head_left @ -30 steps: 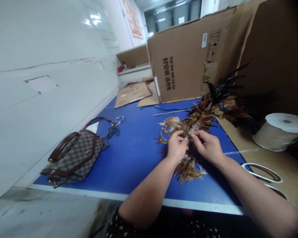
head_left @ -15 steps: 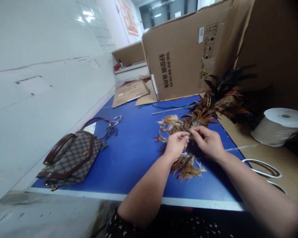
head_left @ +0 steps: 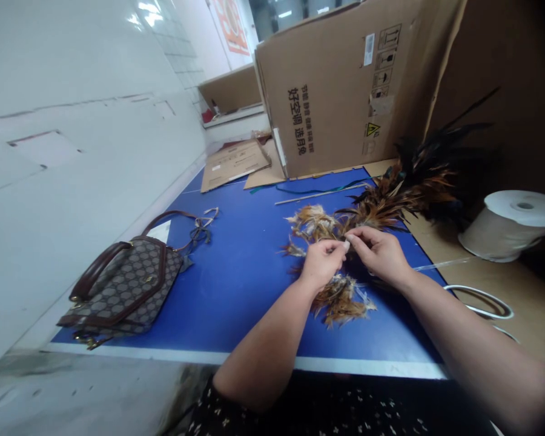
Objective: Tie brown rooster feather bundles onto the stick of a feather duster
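Note:
My left hand [head_left: 321, 264] and my right hand [head_left: 378, 254] are both closed in a pinch, thumbs and fingertips meeting over the blue table [head_left: 236, 290]. What lies between the fingertips is too small and hidden to make out. Just beyond them, a dark brown and black feather bundle [head_left: 402, 194] stretches away to the upper right. One pile of tan feathers [head_left: 312, 221] lies behind my left hand. Another heap of brown feathers [head_left: 343, 303] rests in front, below the wrists.
At left lies a patterned handbag [head_left: 131, 290] with brown trim. Behind stands a large cardboard box [head_left: 336, 103], with flat cardboard pieces [head_left: 234, 165] beside it. A thin stick [head_left: 318, 195] lies near the box. To the right are a white spool [head_left: 504, 233] and a white loop [head_left: 481, 300].
The view has shifted slightly. The dark feather bundle sits a little farther right, and one long dark feather now sticks up at its far end. Both hands keep their pinch.

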